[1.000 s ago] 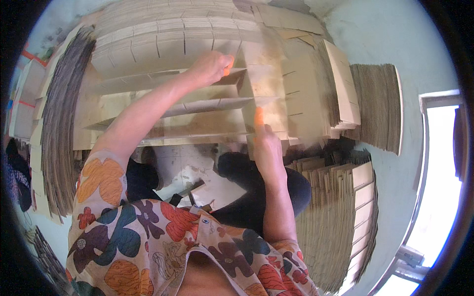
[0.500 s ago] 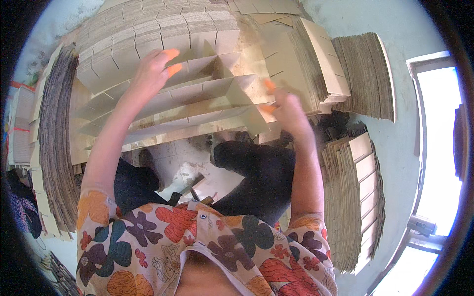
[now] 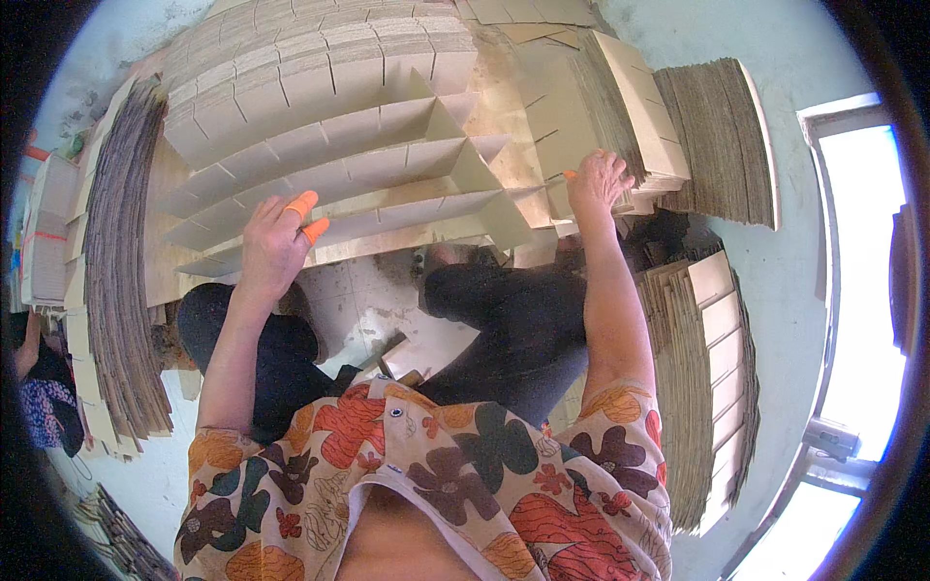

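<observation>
Three long slotted cardboard strips (image 3: 387, 215) stand on edge side by side in front of me, with a cross strip (image 3: 472, 172) set across them near their right ends. My left hand (image 3: 276, 242) is beside the nearest long strip. Orange covers sit on its thumb and a finger, which are apart, with nothing visible between them. My right hand (image 3: 596, 184) reaches over the near end of a pile of flat slotted cardboard pieces (image 3: 557, 126), its fingers spread. An orange cover shows on one of its digits; whether the fingertips touch the cardboard is hard to tell.
A large stack of slotted cardboard (image 3: 320, 73) lies behind the strips. Upright cardboard bundles stand at left (image 3: 116, 261), far right (image 3: 722, 145) and near right (image 3: 693, 387). My dark-trousered legs (image 3: 513, 329) are below the work surface. A bright window (image 3: 857, 290) is at right.
My left hand has come down toward me, from above the farther strips to the nearest one. My right hand has moved right, away from the cross strip to the cardboard pile.
</observation>
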